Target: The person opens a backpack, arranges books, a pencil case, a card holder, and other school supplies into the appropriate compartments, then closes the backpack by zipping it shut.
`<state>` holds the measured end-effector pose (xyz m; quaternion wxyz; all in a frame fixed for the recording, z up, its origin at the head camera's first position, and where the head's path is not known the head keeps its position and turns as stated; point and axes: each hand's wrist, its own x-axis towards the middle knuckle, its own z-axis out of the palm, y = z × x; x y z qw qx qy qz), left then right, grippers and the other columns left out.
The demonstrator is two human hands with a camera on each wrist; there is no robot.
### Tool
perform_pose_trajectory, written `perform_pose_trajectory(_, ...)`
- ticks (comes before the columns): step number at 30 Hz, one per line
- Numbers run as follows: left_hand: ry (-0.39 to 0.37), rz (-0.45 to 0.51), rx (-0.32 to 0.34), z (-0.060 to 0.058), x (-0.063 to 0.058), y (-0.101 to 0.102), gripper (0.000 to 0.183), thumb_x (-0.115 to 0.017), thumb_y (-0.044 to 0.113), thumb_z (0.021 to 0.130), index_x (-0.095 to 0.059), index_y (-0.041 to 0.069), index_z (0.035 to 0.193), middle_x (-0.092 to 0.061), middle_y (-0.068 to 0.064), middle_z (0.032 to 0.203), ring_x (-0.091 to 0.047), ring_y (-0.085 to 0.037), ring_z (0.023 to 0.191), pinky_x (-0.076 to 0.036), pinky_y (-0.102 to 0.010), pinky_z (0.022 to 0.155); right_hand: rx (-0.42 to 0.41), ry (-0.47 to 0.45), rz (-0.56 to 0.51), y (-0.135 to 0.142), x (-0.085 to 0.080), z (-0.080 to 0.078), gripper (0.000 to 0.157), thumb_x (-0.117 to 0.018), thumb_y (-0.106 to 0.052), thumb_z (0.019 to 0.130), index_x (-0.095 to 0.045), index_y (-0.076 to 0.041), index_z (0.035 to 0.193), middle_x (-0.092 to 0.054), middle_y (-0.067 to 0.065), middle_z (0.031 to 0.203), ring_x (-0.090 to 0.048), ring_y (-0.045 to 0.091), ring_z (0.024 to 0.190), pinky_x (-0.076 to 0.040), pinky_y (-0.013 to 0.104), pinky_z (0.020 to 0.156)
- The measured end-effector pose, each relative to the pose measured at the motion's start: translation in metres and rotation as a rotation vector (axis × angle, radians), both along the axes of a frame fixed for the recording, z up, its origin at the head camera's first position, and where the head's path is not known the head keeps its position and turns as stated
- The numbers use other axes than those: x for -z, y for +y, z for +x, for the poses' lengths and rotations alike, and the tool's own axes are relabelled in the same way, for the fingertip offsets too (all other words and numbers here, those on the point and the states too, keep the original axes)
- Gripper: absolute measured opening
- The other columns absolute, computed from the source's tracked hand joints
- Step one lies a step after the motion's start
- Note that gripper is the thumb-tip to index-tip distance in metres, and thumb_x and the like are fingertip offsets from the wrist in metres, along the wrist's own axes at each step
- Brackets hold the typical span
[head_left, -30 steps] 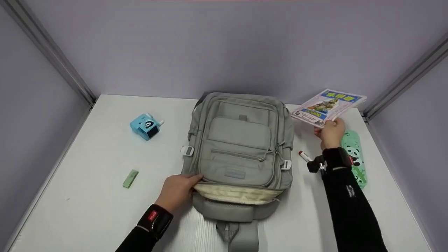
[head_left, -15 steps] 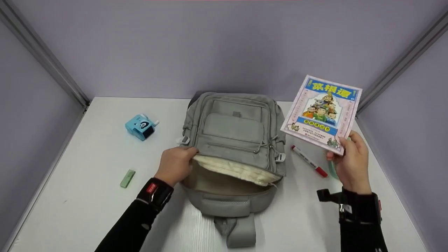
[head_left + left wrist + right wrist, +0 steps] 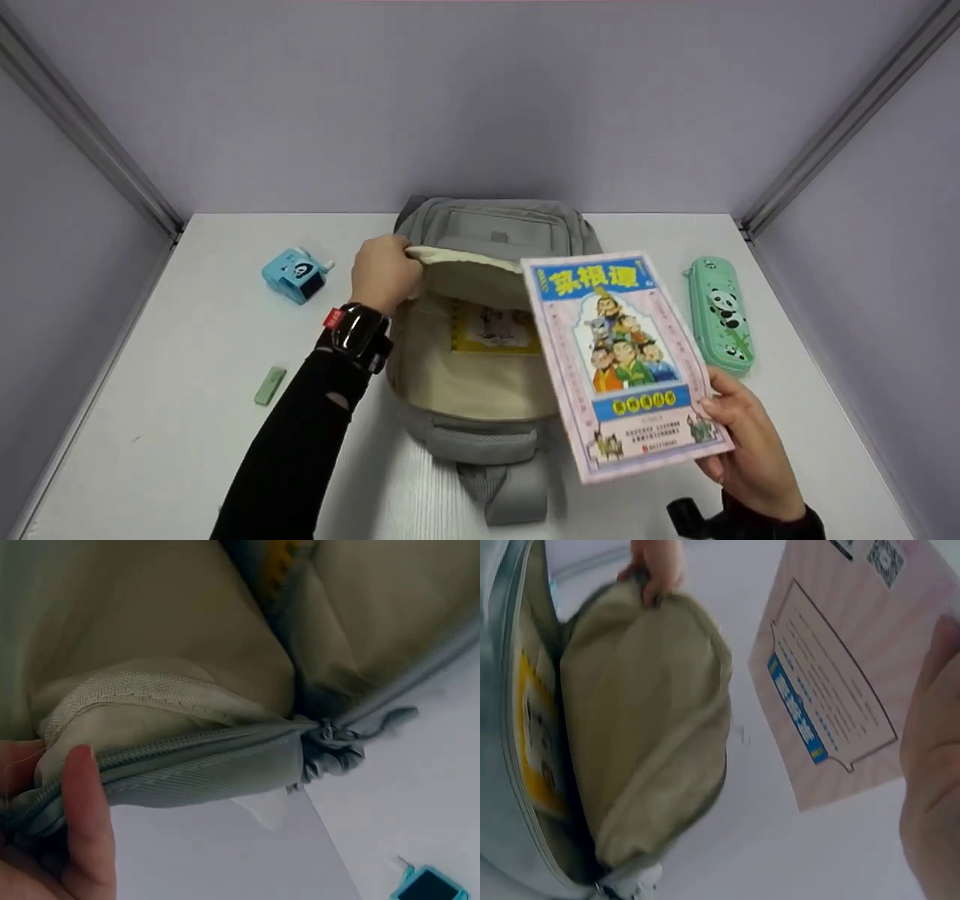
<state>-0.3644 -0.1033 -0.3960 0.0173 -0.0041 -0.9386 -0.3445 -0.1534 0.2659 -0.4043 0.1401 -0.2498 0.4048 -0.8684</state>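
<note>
A grey backpack (image 3: 480, 439) lies on the white table with its main compartment unzipped. My left hand (image 3: 385, 274) pinches the zipped edge of the front panel and holds it up; in the left wrist view the thumb (image 3: 86, 817) presses on the zipper. Inside the beige lining lies a yellow-edged book (image 3: 495, 328), partly hidden. My right hand (image 3: 754, 442) grips the lower right corner of a pink book (image 3: 634, 367) with a blue title band and cartoon figures. The book overlaps the right side of the bag opening in the head view, and its back cover (image 3: 840, 682) faces the right wrist camera.
A green panda pencil case (image 3: 721, 315) lies at the right. To the left are a blue pencil sharpener (image 3: 296, 275) with a crank and a small green eraser (image 3: 270, 385). Grey partition walls (image 3: 480, 105) enclose the table's back and sides.
My right hand has lifted the pink book from the back right and brought it left and nearer, beside the bag. My left hand has raised the front panel away, widening the opening.
</note>
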Motion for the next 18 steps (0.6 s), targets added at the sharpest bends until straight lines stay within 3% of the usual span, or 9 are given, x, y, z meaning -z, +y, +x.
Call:
perform_pose_trajectory(2, -0.022, 0.056, -0.042, -0.006, -0.004, 0.002, 0.012, -0.049, 0.003, 0.076, -0.055, 0.008, 0.067, -0.061, -0.012, 0.082, -0.049, -0.025, 0.074, -0.038, -0.032, 0.061, -0.074, -0.007, 0.023, -0.004, 0.0, 0.007, 0.063, 0.003, 0.011, 0.094, -0.039, 0.008, 0.141, -0.069, 0.023, 0.117, -0.025, 0.028, 0.043, -0.012, 0.033, 0.03)
perform_pose_trajectory(5, -0.055, 0.126, -0.086, -0.012, -0.01, 0.003, 0.021, -0.048, 0.005, 0.079, -0.068, 0.004, 0.076, -0.07, -0.016, 0.092, -0.06, -0.031, 0.082, -0.05, -0.036, 0.07, -0.179, -0.049, 0.042, -0.014, 0.002, 0.013, 0.063, 0.002, 0.012, 0.093, -0.038, 0.008, 0.142, -0.069, 0.022, 0.121, -0.024, 0.032, 0.043, -0.012, 0.036, 0.028)
perform_pose_trajectory(7, -0.064, 0.161, -0.102, -0.015, -0.014, 0.003, 0.029, -0.047, 0.007, 0.082, -0.074, -0.001, 0.09, -0.073, -0.02, 0.102, -0.065, -0.034, 0.091, -0.055, -0.041, 0.082, -0.232, -0.107, 0.049, -0.021, 0.007, 0.013, 0.061, -0.002, 0.011, 0.095, -0.037, 0.007, 0.144, -0.068, 0.022, 0.124, -0.038, 0.024, 0.041, -0.015, 0.033, 0.031)
perform_pose_trajectory(9, -0.079, 0.193, -0.111, -0.016, -0.017, 0.003, 0.034, -0.047, 0.008, 0.085, -0.075, -0.003, 0.099, -0.073, -0.021, 0.107, -0.066, -0.036, 0.096, -0.055, -0.043, 0.089, -0.249, -0.182, 0.078, -0.029, 0.015, 0.011, 0.056, -0.009, 0.008, 0.099, -0.039, 0.004, 0.145, -0.068, 0.021, 0.125, -0.054, 0.014, 0.047, -0.027, 0.025, 0.033)
perform_pose_trajectory(12, -0.084, 0.223, -0.121, -0.016, -0.018, 0.003, 0.033, -0.045, 0.009, 0.086, -0.074, -0.005, 0.096, -0.073, -0.022, 0.106, -0.064, -0.033, 0.093, -0.053, -0.037, 0.082, -0.245, -0.301, 0.123, -0.039, 0.028, 0.005, 0.047, -0.019, 0.002, 0.104, -0.044, 0.0, 0.144, -0.069, 0.019, 0.125, -0.07, 0.004, 0.068, -0.044, 0.015, 0.048)
perform_pose_trajectory(13, -0.093, 0.238, -0.126, -0.016, -0.018, 0.003, 0.034, -0.045, 0.008, 0.086, -0.074, -0.005, 0.096, -0.073, -0.022, 0.107, -0.064, -0.032, 0.092, -0.054, -0.035, 0.078, -0.237, -0.338, 0.137, -0.042, 0.031, 0.002, 0.044, -0.022, 0.0, 0.105, -0.046, -0.002, 0.142, -0.07, 0.017, 0.124, -0.07, 0.004, 0.067, -0.049, 0.013, 0.055)
perform_pose_trajectory(18, -0.113, 0.263, -0.128, -0.016, -0.018, 0.003, 0.035, -0.045, 0.008, 0.086, -0.074, -0.004, 0.101, -0.071, -0.021, 0.109, -0.066, -0.033, 0.093, -0.057, -0.029, 0.062, -0.201, -0.481, 0.151, -0.053, 0.042, -0.014, 0.035, -0.029, -0.007, 0.108, -0.045, -0.006, 0.139, -0.07, 0.012, 0.122, -0.069, 0.005, 0.072, -0.053, 0.015, 0.062)
